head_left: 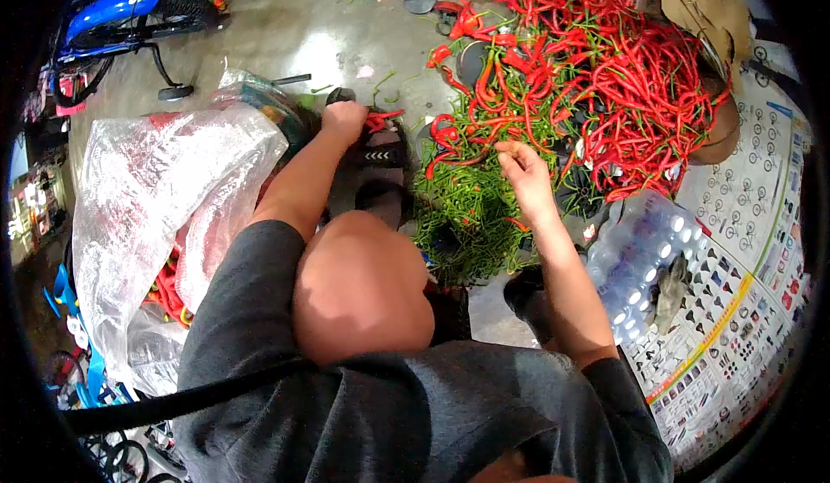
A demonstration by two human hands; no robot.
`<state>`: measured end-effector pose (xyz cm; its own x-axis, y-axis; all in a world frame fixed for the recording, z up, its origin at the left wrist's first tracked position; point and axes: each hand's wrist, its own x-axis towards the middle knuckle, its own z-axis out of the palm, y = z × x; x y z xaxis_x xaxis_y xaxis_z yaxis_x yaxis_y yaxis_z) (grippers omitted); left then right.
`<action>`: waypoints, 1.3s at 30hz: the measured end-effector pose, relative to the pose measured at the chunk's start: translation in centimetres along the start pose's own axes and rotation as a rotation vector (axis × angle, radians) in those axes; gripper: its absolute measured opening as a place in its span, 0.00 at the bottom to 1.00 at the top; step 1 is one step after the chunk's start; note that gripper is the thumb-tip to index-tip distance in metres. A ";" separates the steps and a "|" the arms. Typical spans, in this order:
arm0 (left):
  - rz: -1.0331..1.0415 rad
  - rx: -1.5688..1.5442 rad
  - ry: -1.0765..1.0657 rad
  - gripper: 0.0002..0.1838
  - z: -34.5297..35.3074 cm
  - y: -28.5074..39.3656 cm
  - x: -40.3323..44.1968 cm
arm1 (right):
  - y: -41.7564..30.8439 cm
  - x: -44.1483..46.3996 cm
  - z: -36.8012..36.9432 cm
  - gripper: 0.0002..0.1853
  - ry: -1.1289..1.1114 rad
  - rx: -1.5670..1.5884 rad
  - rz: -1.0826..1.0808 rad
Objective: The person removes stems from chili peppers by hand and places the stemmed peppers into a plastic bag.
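Observation:
My left hand [344, 123] is closed beside a dark sandal [385, 156]. A few red chili peppers [383, 120] show right at its edge; what its fingers hold is hidden. My right hand [526, 174] hovers over a heap of green chili stems [471, 198], thumb and fingers drawn together in a pinch. Anything between those fingertips is too small to make out. Beyond it spreads a large pile of red chili peppers [640, 89], with some loose peppers and stems mixed along its near edge.
On my left stands a clear plastic bag [164, 189] with red peppers inside. Wrapped plastic bottles [640, 258] lie on printed sheets [735, 310] at right. A blue bicycle [117, 16] stands at the far left, and cardboard [709, 7] at the back right.

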<state>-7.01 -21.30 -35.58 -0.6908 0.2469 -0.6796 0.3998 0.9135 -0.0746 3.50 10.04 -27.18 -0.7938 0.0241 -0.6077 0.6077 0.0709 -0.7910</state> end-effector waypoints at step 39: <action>0.212 -2.003 -0.771 0.07 -14.0 9.1 -4.3 | -6.7 0.4 2.4 0.06 -0.046 -0.412 -0.631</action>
<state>-8.81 -9.49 -23.12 -0.2105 0.6893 -0.6932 -0.9403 0.0513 0.3365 -0.82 7.16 -22.28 -0.9810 -0.1853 -0.0579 -0.0268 0.4248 -0.9049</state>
